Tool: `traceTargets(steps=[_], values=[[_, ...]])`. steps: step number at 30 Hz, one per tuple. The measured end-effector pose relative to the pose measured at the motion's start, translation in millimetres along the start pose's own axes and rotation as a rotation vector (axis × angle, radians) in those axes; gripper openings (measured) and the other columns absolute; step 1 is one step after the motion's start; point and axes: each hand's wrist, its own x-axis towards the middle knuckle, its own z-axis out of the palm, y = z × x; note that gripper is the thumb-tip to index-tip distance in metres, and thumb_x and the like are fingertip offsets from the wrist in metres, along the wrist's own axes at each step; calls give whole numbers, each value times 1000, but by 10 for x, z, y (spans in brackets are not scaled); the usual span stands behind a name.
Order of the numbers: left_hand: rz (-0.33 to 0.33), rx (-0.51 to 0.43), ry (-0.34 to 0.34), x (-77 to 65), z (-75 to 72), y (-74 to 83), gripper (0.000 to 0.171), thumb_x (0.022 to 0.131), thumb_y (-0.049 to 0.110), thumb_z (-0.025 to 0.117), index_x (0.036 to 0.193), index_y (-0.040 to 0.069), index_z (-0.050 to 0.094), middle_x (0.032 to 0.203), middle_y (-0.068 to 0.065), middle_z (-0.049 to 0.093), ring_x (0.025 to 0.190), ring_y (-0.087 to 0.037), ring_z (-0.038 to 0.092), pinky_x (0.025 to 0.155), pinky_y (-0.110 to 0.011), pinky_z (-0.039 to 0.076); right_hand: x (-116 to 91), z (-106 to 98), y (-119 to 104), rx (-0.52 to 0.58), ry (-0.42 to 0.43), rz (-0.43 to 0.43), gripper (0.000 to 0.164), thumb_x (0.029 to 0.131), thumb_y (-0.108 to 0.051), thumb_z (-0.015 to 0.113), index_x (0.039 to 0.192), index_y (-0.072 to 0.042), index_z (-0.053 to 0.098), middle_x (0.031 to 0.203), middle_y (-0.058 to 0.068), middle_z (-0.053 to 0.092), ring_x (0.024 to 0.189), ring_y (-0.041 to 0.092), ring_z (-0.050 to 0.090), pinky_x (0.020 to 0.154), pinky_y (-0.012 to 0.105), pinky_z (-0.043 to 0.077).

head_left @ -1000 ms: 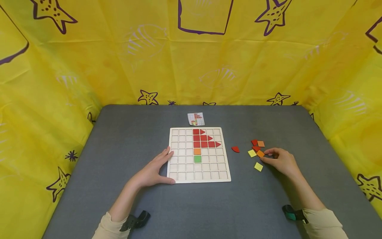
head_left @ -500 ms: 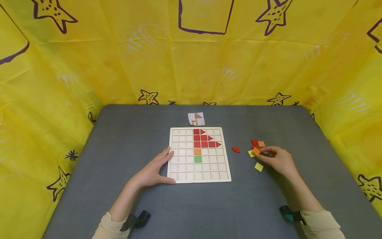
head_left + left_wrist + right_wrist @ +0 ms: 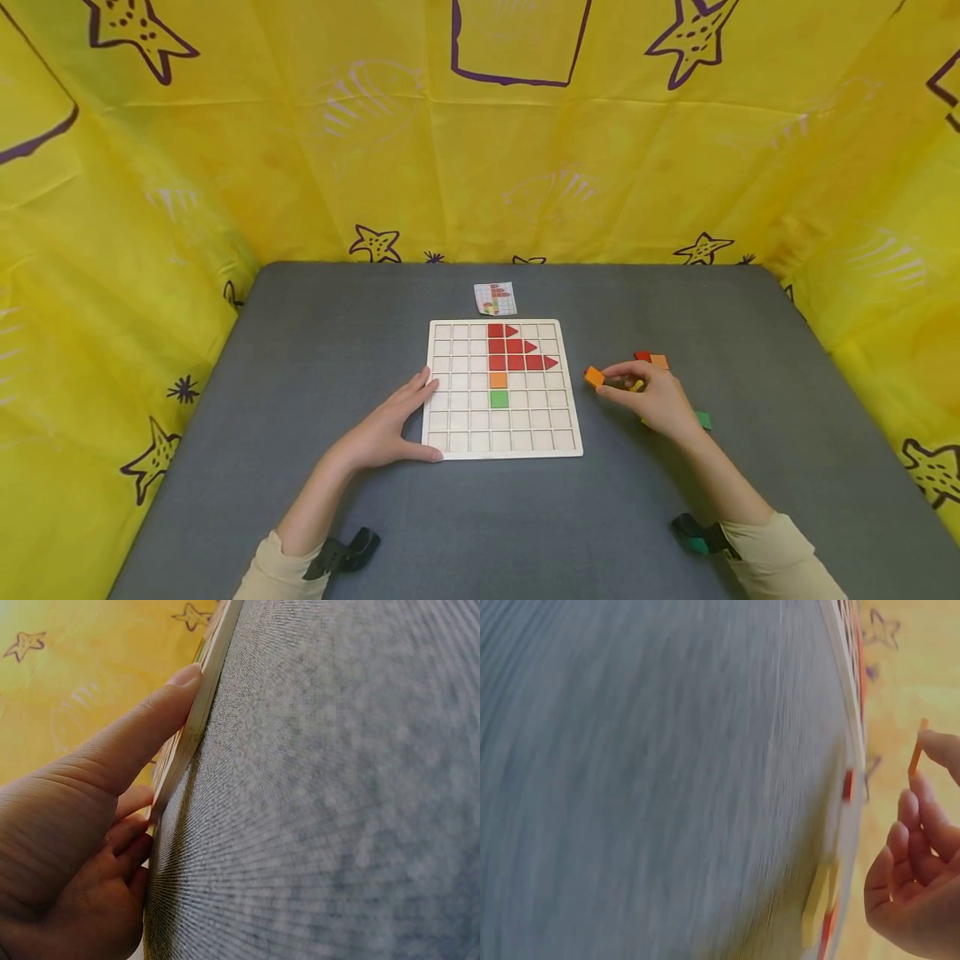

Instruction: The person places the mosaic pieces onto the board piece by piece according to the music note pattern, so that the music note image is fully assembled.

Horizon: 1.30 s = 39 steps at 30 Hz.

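Note:
My right hand (image 3: 654, 404) pinches an orange square tile (image 3: 594, 377) between thumb and fingertips, just right of the board. In the right wrist view the tile (image 3: 917, 754) shows edge-on, raised over the table. A pale gridded board (image 3: 457, 417) lies flat at mid-table. Rows of red squares tipped with red triangles fill part of its upper half, with an orange square (image 3: 498, 380) and a green square (image 3: 498, 399) below them. My left hand (image 3: 386, 429) rests at the board's left side, fingers on that edge and thumb at the near corner.
Beyond the board lies a small pattern card (image 3: 495, 298). Loose red (image 3: 642, 356), orange (image 3: 659, 362) and yellow (image 3: 637, 386) pieces lie partly hidden behind my right hand, and a green piece (image 3: 703, 420) shows beside the wrist. Yellow cloth (image 3: 480, 183) surrounds the grey table (image 3: 337, 317).
My right hand has picked the orange tile up from the loose pieces and carried it left towards the board. The green piece has come into sight. My left hand has stayed put.

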Motion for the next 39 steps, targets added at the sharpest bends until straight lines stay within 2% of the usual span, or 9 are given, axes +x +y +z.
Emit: traceTargets(steps=[6,10,15,21,24,31,39], values=[[-2,-3,-5,12,6,-2,108,70,42,87,154,7,29,163,-10,11,148,-31,11,113,-55,20,22,230,-205,55,-59,-36,32,78,-33,83,103,-15,74,97,2,67,86,19,55,73,29,45],[-6,-8,-5,9,3,3,108,70,42,87,154,8,29,163,-9,11,148,-31,11,113,-54,20,32,360,-320,90,-110,-74,29,78,-28,83,102,-13,74,93,3,65,82,20,54,70,31,45],[-4,-4,-7,11,-4,8,108,70,41,87,154,7,28,163,-10,10,148,-31,10,113,-55,20,32,504,-418,93,-157,-124,27,77,-29,84,100,-18,74,85,-1,62,77,19,52,65,30,43],[-2,-4,-5,17,-9,14,107,70,41,87,153,6,29,162,-11,12,148,-32,12,112,-55,20,32,658,-515,107,-223,-157,25,77,-30,84,98,-23,73,85,-4,61,79,19,52,68,33,42],[8,-1,1,18,-8,10,106,71,41,87,153,5,30,162,-13,13,147,-34,13,112,-56,21,38,741,-540,81,-241,-197,24,75,-29,85,96,-23,74,86,-7,62,80,16,53,70,32,44],[13,-2,5,14,-9,6,107,70,40,87,153,4,30,162,-14,13,147,-34,13,112,-56,21,55,879,-624,-57,-254,-330,23,74,-28,86,94,-22,74,88,-12,65,84,9,54,79,33,46],[-13,-17,-6,3,-4,21,108,70,41,87,153,6,29,162,-10,10,148,-31,10,113,-54,19,40,917,-709,-180,-248,-376,22,75,-26,84,93,-22,73,87,-13,63,86,8,51,79,33,45]])
